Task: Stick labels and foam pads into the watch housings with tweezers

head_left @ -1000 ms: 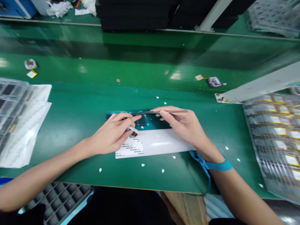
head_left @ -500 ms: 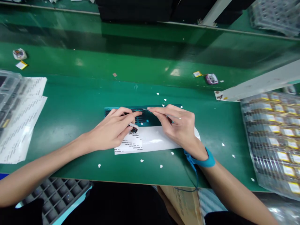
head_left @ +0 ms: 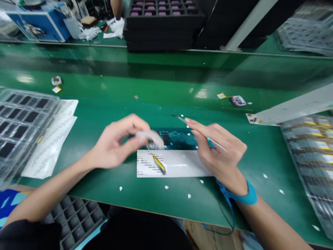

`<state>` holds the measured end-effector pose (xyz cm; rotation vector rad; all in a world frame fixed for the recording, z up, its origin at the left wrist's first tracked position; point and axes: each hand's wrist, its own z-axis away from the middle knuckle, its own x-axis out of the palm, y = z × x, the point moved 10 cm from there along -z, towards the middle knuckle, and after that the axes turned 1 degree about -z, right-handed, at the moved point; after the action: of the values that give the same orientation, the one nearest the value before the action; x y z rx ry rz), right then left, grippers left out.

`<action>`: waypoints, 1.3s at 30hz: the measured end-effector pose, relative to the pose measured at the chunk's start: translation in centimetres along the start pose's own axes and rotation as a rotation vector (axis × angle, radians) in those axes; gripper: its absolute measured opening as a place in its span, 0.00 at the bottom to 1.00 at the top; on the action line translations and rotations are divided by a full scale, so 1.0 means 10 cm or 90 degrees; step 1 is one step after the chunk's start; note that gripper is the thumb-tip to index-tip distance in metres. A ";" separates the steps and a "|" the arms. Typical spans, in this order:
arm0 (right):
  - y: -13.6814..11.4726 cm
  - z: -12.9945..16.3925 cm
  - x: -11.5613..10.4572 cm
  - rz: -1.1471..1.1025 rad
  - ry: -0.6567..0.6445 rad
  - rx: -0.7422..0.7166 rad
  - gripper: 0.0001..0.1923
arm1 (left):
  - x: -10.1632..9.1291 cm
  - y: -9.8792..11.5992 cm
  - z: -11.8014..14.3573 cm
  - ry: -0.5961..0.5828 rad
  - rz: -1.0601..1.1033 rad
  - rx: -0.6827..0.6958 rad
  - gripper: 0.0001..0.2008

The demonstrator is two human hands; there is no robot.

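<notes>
My left hand [head_left: 123,142] pinches a small white device housing [head_left: 153,139], blurred by motion, with electronics inside. From it a silver-and-yellow battery [head_left: 159,165] dangles on a thin wire above a white printed sheet [head_left: 182,165]. In my right hand [head_left: 221,149] are tweezers [head_left: 215,144], pointing left and up; their tip looks dark, and I cannot tell whether a piece is in it. A blue strap with a cord [head_left: 247,194] circles my right wrist. Behind the white sheet lies a dark teal film sheet [head_left: 179,139] with black strips, partly hidden by my hands.
Clear trays [head_left: 20,118] with dark pieces sit on printed sheets at left. Trays of batteries [head_left: 312,152] stand at right. Two opened devices with batteries, a white one [head_left: 56,81] and a purple one [head_left: 238,101], lie farther back. Small white stickers dot the green bench [head_left: 104,184].
My left hand has lifted the white housing off the sheets, its battery now hanging. My right hand has drawn the tweezers rightward, away from the film sheet. The view has tilted up.
</notes>
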<state>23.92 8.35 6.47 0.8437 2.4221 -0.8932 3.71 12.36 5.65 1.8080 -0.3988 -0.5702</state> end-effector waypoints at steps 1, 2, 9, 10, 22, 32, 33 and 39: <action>-0.04 0.00 -0.02 -0.001 0.009 -0.014 0.25 | -0.17 -0.13 -0.01 0.093 0.080 -0.064 0.05; -0.08 0.01 -0.03 0.003 0.018 -0.029 0.29 | -0.29 -0.28 0.00 0.164 0.158 -0.126 0.05; -0.35 0.14 -0.03 0.068 -0.062 -0.122 0.39 | -0.04 -0.77 0.06 0.145 0.361 -0.327 0.08; -0.38 0.17 0.00 0.069 -0.103 -0.125 0.38 | -0.02 -0.76 0.08 0.155 0.338 -0.328 0.08; -0.70 0.36 0.28 0.049 -0.219 -0.153 0.32 | 0.03 -0.75 0.20 0.270 0.333 -0.351 0.18; -0.73 0.38 0.29 0.050 -0.216 -0.129 0.33 | 0.11 -0.71 0.24 0.260 0.321 -0.360 0.19; -0.74 0.38 0.29 0.051 -0.218 -0.133 0.34 | 0.10 -0.71 0.25 0.262 0.315 -0.361 0.19; -0.73 0.38 0.28 0.037 -0.235 -0.171 0.33 | 0.09 -0.71 0.25 0.269 0.303 -0.354 0.17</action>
<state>17.68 2.38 5.34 0.5874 2.1210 -0.6194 2.96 12.04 -1.88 1.1930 -0.3211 0.0459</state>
